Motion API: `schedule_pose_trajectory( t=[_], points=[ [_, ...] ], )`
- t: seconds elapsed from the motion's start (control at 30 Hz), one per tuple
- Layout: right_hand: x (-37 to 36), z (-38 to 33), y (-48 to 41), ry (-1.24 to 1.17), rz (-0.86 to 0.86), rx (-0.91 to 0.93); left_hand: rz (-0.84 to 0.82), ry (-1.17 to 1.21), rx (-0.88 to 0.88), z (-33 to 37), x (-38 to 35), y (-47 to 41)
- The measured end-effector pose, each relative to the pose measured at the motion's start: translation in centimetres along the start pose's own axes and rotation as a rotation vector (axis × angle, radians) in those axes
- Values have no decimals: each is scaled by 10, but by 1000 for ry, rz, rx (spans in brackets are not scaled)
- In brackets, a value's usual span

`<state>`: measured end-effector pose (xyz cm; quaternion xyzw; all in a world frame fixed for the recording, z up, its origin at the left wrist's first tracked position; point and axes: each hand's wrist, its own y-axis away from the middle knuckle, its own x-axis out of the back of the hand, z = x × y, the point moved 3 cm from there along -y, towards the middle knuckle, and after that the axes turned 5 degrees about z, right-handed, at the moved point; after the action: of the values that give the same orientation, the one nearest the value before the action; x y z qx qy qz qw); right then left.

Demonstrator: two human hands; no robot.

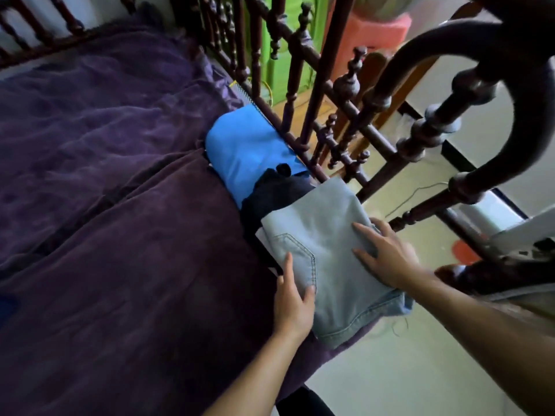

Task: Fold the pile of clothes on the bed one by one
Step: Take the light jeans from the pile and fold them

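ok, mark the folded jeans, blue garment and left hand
folded jeans (330,223): head view, bare top panel beside the pocket stitching.
blue garment (243,145): head view, middle of its top face.
left hand (295,304): head view, back of the hand.

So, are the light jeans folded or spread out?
Folded: the light jeans lie as a layered rectangle at the edge of the bed, stacked edges showing at the near end, right hand flat on top.
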<state>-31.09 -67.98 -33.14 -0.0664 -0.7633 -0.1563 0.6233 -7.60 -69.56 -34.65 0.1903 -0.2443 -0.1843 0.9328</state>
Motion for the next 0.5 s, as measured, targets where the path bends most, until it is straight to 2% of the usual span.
schedule_pose_trajectory(
  t=[0.07, 0.1, 0.13, 0.17, 0.23, 0.27, 0.33, 0.4, 0.5],
  points=[
    [-30, 18, 8, 96, -135, -60, -159, -177, 56, -15, -13, -9],
    [-42, 22, 11, 142, -167, -89, -177, -336, 52, -18, -10, -14],
    [-48, 22, 12, 170, -154, -105, -117, -512, 1, -15, -3, -21],
    [-51, 18, 10, 175, -107, -95, 14, -653, -94, -8, 6, -31],
    [-53, -2, 1, 141, -6, 5, 269, -785, -361, 8, 18, -50],
    [-56, -13, -5, 107, 21, 63, 306, -826, -483, 13, 18, -59],
    [-67, -29, -16, 56, -5, 129, 127, -967, -552, 9, 13, -81],
    [-83, -36, -22, 70, -83, 162, -81, -1064, -455, -15, 5, -96],
    [-110, -37, -24, 142, -142, 200, -178, -1044, -324, -54, 0, -106]
  ],
)
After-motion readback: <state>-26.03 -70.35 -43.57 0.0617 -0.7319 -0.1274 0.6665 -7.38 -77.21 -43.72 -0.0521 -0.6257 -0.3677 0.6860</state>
